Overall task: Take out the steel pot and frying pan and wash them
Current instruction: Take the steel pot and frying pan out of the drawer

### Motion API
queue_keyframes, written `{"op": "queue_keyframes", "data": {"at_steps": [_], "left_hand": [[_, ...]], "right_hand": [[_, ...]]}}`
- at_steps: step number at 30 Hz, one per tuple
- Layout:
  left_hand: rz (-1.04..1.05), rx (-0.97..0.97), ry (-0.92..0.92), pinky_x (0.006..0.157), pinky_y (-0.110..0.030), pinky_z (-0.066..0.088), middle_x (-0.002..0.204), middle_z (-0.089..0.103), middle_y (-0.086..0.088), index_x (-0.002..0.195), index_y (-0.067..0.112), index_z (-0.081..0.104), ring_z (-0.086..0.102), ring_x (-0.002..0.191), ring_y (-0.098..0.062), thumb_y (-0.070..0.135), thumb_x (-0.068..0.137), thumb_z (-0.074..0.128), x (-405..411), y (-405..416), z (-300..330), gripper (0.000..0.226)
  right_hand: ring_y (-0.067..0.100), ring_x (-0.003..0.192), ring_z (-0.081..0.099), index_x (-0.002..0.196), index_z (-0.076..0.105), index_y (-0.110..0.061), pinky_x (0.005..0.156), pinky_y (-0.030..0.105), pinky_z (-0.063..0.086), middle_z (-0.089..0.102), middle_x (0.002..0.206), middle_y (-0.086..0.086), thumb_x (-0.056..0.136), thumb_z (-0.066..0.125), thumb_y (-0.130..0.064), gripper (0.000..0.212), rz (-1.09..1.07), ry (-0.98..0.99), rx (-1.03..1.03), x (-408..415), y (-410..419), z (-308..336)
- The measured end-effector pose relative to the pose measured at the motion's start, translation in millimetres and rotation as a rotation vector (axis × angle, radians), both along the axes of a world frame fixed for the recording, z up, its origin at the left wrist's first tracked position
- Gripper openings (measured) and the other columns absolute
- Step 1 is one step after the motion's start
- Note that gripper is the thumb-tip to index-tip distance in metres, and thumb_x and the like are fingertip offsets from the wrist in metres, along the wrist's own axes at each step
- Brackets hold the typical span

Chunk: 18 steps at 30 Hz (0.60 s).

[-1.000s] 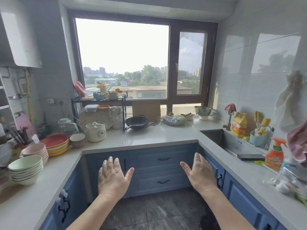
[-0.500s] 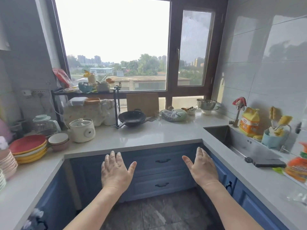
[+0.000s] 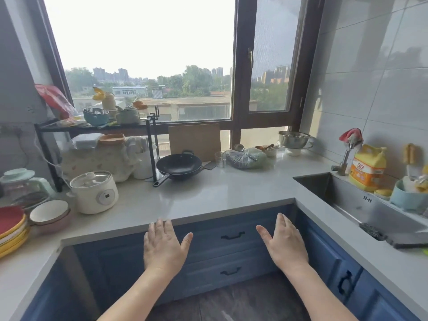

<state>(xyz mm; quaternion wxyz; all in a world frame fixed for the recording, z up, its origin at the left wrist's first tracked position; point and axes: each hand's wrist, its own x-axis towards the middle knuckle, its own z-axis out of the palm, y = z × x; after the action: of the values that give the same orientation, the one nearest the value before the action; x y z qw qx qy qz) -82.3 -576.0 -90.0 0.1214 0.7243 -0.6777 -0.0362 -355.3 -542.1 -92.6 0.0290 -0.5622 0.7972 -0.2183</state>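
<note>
A black frying pan (image 3: 178, 166) sits on the white counter by the window, its handle pointing toward me and to the left. A steel pot (image 3: 293, 139) rests on a white dish at the back right corner of the counter. The steel sink (image 3: 356, 200) is set into the counter on the right, with a tap (image 3: 345, 156) behind it. My left hand (image 3: 163, 246) and my right hand (image 3: 285, 243) hover palm down in front of the blue drawers, just below the counter edge, fingers spread and holding nothing.
A white electric cooker (image 3: 94, 192), a black shelf rack (image 3: 97, 130) with bowls, a cutting board (image 3: 194, 140) and a bagged item (image 3: 246, 157) stand along the back. Stacked plates (image 3: 11, 228) sit at left. A yellow detergent bottle (image 3: 367, 167) and a sponge holder (image 3: 407, 195) line the sink.
The view has moved forward toward the counter and window. Both hands keep their spread, palm-down pose and have come close to the counter edge.
</note>
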Motion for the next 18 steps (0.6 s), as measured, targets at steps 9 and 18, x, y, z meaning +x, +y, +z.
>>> {"op": "queue_keyframes", "data": {"at_steps": [9, 18], "left_hand": [[-0.004, 0.046, 0.025, 0.122, -0.039, 0.002, 0.163, 0.000, -0.009, 0.154, 0.012, 0.003, -0.004, 0.150, -0.026, 0.066, 0.094, 0.019, -17, -67, -23, 0.083], [0.029, 0.094, 0.014, 0.122, -0.038, 0.000, 0.163, -0.005, -0.007, 0.154, 0.011, 0.000, -0.009, 0.150, -0.024, 0.066, 0.094, 0.017, -50, -128, -53, 0.083]], "right_hand": [[0.022, 0.149, 0.021, 0.155, 0.013, -0.007, 0.120, 0.032, 0.020, 0.021, 0.162, 0.008, 0.092, 0.030, -0.067, 0.088, 0.000, -0.019, 0.060, -11, -65, -30], [0.019, 0.150, 0.016, 0.156, 0.011, -0.008, 0.122, 0.031, 0.016, 0.017, 0.163, 0.007, 0.093, 0.030, -0.066, 0.088, 0.075, -0.065, 0.130, -35, -150, -62]]}}
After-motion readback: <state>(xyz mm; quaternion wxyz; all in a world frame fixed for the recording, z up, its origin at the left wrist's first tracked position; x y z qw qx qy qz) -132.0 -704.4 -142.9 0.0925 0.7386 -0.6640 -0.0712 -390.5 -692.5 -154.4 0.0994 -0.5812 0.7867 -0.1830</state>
